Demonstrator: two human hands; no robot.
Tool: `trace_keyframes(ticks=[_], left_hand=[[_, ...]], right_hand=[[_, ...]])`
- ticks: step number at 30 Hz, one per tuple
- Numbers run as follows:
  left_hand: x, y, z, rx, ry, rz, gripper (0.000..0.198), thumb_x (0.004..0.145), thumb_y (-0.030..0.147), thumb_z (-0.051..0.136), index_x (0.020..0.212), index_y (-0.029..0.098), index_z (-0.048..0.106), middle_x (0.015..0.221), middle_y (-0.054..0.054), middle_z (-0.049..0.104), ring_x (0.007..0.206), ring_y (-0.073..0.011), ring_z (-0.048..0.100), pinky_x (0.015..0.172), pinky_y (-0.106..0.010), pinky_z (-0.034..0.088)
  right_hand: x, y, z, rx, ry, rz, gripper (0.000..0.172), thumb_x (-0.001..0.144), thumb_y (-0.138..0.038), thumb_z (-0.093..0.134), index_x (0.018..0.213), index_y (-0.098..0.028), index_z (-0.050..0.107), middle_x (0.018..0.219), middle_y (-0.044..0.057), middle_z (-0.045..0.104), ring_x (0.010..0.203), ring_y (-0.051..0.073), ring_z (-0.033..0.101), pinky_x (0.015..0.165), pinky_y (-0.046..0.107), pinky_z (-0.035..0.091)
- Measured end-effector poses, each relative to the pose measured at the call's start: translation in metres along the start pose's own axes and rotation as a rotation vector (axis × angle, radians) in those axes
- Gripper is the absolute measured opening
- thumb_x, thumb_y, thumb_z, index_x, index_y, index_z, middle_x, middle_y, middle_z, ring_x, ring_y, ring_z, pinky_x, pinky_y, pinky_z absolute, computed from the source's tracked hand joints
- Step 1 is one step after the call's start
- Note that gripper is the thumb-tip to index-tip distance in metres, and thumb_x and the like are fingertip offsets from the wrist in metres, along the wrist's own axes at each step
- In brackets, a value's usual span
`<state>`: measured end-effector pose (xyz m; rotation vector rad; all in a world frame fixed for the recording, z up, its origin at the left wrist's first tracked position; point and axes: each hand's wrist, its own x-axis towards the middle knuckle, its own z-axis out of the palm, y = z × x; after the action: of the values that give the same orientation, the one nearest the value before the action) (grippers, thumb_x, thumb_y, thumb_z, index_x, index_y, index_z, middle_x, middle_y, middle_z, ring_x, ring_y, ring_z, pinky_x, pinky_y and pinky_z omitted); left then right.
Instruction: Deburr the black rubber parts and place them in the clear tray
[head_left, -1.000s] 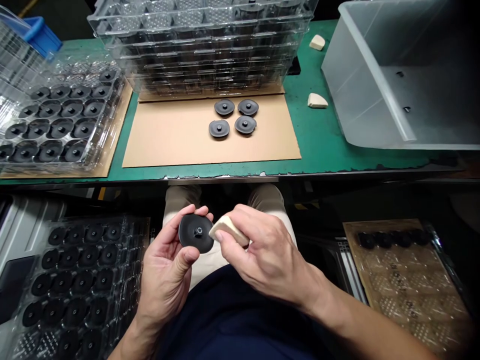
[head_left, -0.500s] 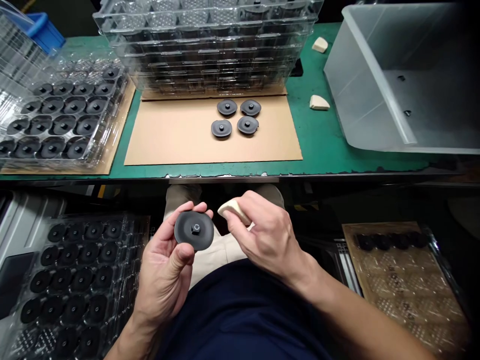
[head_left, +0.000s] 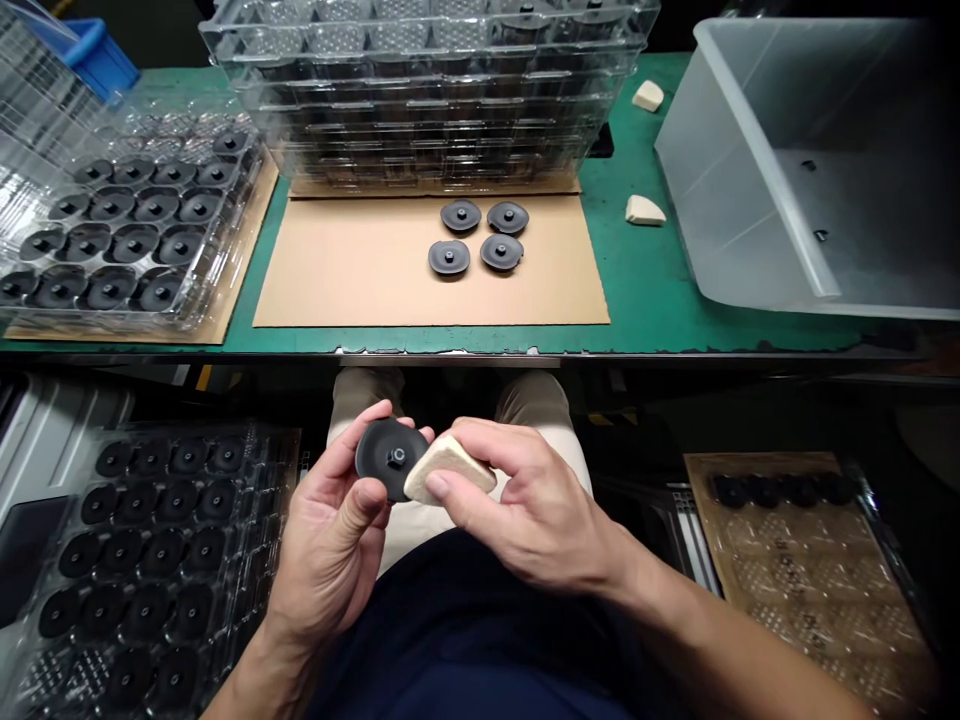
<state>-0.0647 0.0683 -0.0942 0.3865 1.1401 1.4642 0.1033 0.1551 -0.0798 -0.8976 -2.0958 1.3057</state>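
Note:
My left hand point(head_left: 330, 530) holds a black dished disc point(head_left: 382, 455) with a small raised stub at its centre, gripped by the rim with the stub side up. In my right hand point(head_left: 532, 495) is a cream-coloured wedge-shaped block point(head_left: 450, 472), pinched between thumb and fingers. The block overlaps the disc's right edge; whether it presses on the disc I cannot tell. Several similar black discs point(head_left: 502, 252) lie in a group on a cardboard sheet point(head_left: 345, 265) on the green table point(head_left: 645, 290) beyond my hands.
Stacked clear trays point(head_left: 420, 120) stand at the back. Left is a clear tray of discs point(head_left: 135, 245); below it, another disc-filled tray point(head_left: 150, 560). A translucent bin point(head_left: 750, 160) sits at right, near two cream blocks point(head_left: 645, 211). Lower right is a partly filled tray point(head_left: 810, 570).
My right hand has brought the cream block left and down onto the disc's right edge, turning its broad face up. My left hand keeps hold of the disc. The view has shifted slightly.

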Motion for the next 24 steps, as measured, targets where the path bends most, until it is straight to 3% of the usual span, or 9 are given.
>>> trace_keyframes(ticks=[4,8,12,15,18,21,24], left_hand=[[0.000,0.001,-0.001,-0.029,0.018,-0.065,0.049,0.089,0.036,0.078,0.135,0.022,0.068,0.124,-0.010,0.074,0.119,-0.0226,0.069,0.103,-0.024,0.054],[0.003,0.003,0.000,-0.094,0.050,-0.124,0.041,0.093,0.037,0.074,0.131,0.022,0.070,0.118,-0.007,0.077,0.101,-0.0154,0.074,0.091,-0.018,0.058],[0.003,0.005,0.001,-0.120,0.047,-0.222,0.040,0.095,0.041,0.070,0.129,0.020,0.072,0.114,-0.008,0.078,0.096,-0.0193,0.076,0.090,-0.027,0.062],[0.002,0.008,0.003,-0.112,0.051,-0.228,0.044,0.094,0.046,0.070,0.129,0.019,0.072,0.113,-0.009,0.078,0.093,-0.0225,0.077,0.089,-0.031,0.064],[0.003,0.008,0.006,-0.100,0.047,-0.226,0.043,0.095,0.045,0.069,0.129,0.018,0.072,0.111,-0.009,0.079,0.092,-0.0207,0.077,0.088,-0.028,0.063],[0.004,0.006,0.008,-0.103,0.058,-0.209,0.040,0.095,0.041,0.071,0.127,0.017,0.073,0.114,-0.009,0.078,0.099,-0.0173,0.075,0.090,-0.020,0.060],[0.004,0.004,0.008,-0.093,0.081,-0.188,0.039,0.093,0.039,0.073,0.126,0.017,0.074,0.112,-0.008,0.079,0.098,-0.0163,0.075,0.089,-0.019,0.060]], right_hand=[[0.002,0.000,-0.005,-0.095,0.070,-0.006,0.017,0.100,-0.021,0.056,0.084,-0.017,0.061,0.077,-0.001,0.051,0.069,0.012,0.045,0.064,0.028,0.033],[0.002,0.001,-0.006,-0.035,-0.057,-0.049,0.022,0.099,-0.022,0.056,0.078,-0.018,0.054,0.073,-0.003,0.048,0.064,0.011,0.044,0.062,0.027,0.032],[0.001,0.008,-0.005,-0.264,0.088,-0.054,0.019,0.100,-0.020,0.055,0.081,-0.018,0.057,0.080,0.000,0.052,0.071,0.013,0.046,0.067,0.029,0.034],[-0.001,0.008,-0.007,-0.242,0.113,-0.016,0.015,0.100,-0.020,0.057,0.085,-0.019,0.061,0.079,0.000,0.053,0.070,0.014,0.047,0.066,0.029,0.036],[-0.002,0.004,-0.010,-0.183,0.180,-0.061,0.009,0.101,-0.019,0.057,0.097,-0.019,0.066,0.082,0.001,0.056,0.074,0.015,0.050,0.070,0.029,0.039],[-0.004,0.000,-0.009,-0.214,0.110,-0.143,0.009,0.101,-0.019,0.056,0.101,-0.019,0.065,0.089,0.004,0.059,0.081,0.017,0.053,0.075,0.030,0.040],[-0.009,-0.001,-0.006,-0.220,0.033,-0.070,0.015,0.099,-0.020,0.056,0.084,-0.019,0.055,0.079,0.001,0.053,0.071,0.014,0.047,0.067,0.029,0.035]])
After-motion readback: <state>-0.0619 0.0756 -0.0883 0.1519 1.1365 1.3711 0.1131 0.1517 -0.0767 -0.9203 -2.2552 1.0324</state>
